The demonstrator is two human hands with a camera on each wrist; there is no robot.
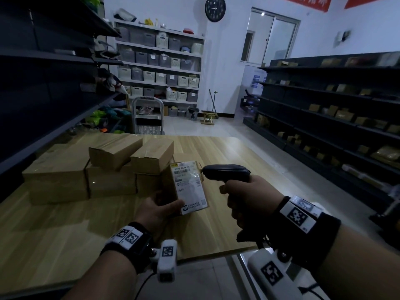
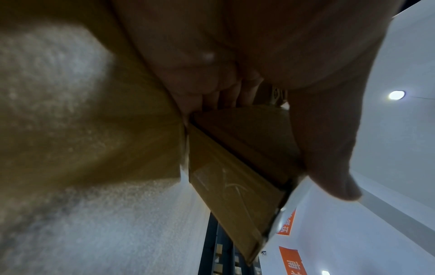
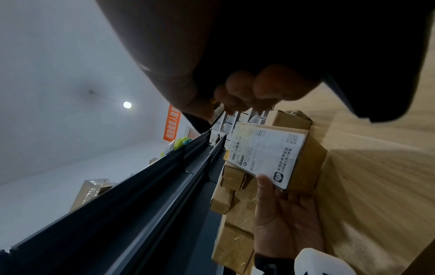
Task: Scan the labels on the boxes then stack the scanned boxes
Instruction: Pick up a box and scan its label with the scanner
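My left hand (image 1: 160,207) grips a small brown cardboard box (image 1: 171,187) tilted up above the wooden table (image 1: 216,152), thumb on the lower edge of its white shipping label (image 1: 189,187). The same box (image 2: 235,186) shows under my thumb in the left wrist view, and its label (image 3: 268,154) faces the right wrist camera. My right hand (image 1: 249,198) grips a black handheld barcode scanner (image 1: 227,172) by its handle, the nose pointed at the label's upper right edge, almost touching. A heap of several brown boxes (image 1: 104,169) lies on the table just left of the held box.
Dark shelving (image 1: 335,109) with small parcels runs along the right, another dark rack (image 1: 43,83) along the left. A white folding cart (image 1: 148,118) stands beyond the table's far edge. White shelves of baskets (image 1: 160,68) line the back wall.
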